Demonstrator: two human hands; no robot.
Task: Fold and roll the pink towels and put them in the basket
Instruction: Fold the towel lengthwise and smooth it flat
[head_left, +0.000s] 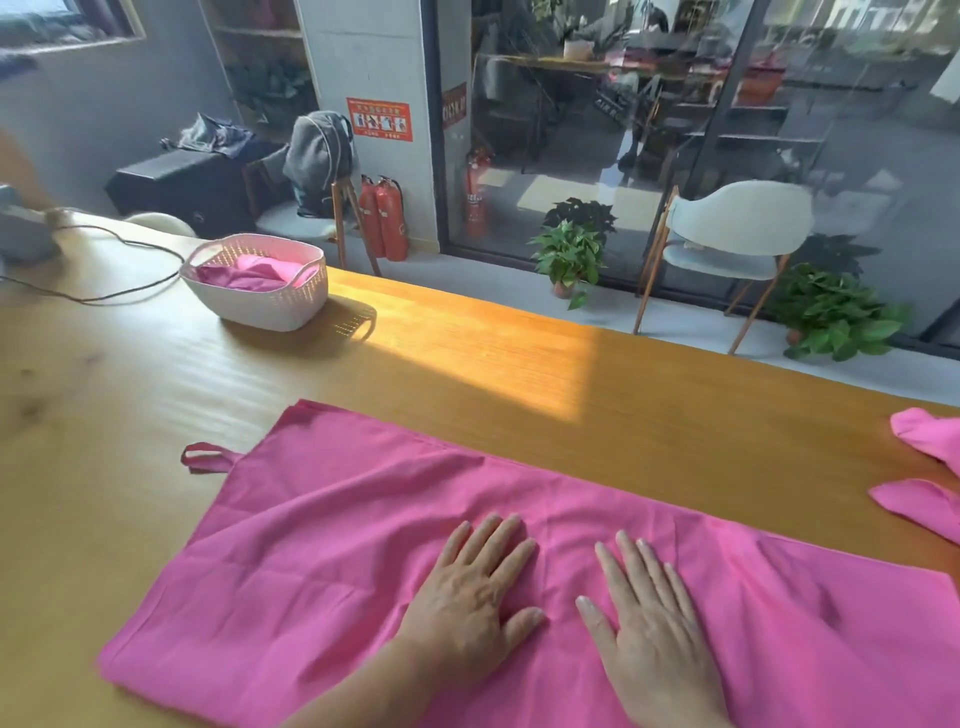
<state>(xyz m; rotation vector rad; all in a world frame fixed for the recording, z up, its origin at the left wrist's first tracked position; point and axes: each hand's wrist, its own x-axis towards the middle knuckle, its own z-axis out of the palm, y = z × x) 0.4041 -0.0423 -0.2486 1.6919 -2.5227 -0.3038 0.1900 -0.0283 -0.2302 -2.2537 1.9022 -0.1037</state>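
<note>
Head view: pink towel lay spread on the bench, long axis left to right, near edge cut off by frame; left hand and right hand pressed flat on it, fingers straight; basket far left held pink cloth.

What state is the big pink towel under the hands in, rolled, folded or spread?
Spread. The pink towel lies flat on the table, unrolled, with both hands, left hand and right hand, pressing it flat. Whether it is doubled, cannot tell.
</note>
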